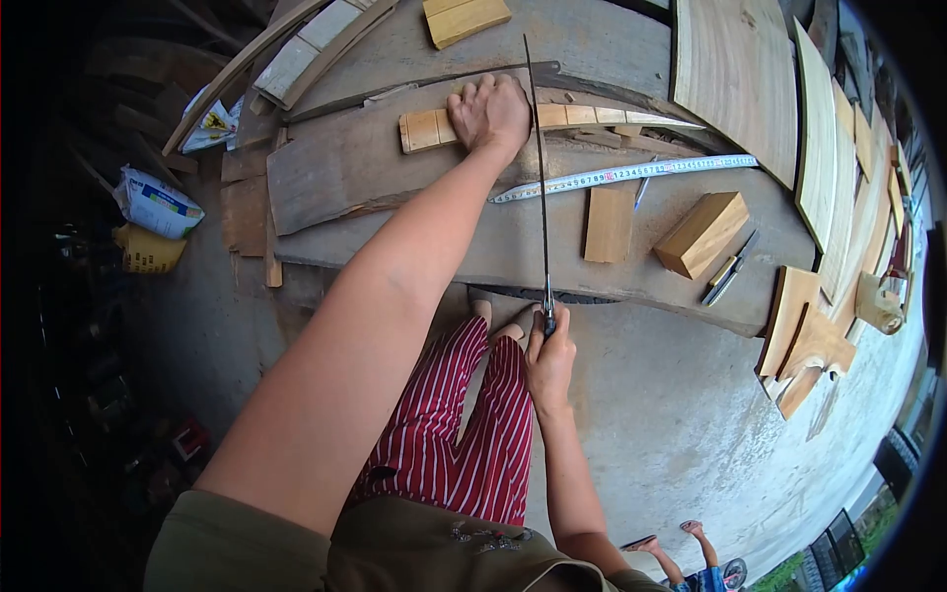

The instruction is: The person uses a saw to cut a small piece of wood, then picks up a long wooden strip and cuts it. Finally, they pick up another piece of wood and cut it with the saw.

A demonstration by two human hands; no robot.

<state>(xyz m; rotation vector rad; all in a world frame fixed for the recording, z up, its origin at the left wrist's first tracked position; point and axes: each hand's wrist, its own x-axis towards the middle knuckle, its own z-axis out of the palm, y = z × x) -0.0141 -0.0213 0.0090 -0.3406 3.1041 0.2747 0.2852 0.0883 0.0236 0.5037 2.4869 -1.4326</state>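
Observation:
A long wooden strip (pixel 582 115) with dark lines marked across it lies on a weathered board (pixel 335 183). My left hand (pixel 490 111) presses on the strip with its fingers curled round it. Close to that hand's right side, a handsaw (pixel 544 178) crosses the strip, its thin blade seen edge-on. My right hand (pixel 550 360) is wrapped round the saw's handle, nearer my body. Right of the blade, an unrolled measuring tape (pixel 631 173) runs across the board. Below the tape lie a flat wooden piece (pixel 609 225) and a thicker wooden block (pixel 701 235).
A pen (pixel 646 183) and a dark-handled knife (pixel 725 277) lie near the block. Another block (pixel 466 20) sits at the top. Large planks (pixel 735 79) lean at the right. Bags (pixel 158 204) stand at the left. Another person's legs (pixel 671 557) show at bottom right.

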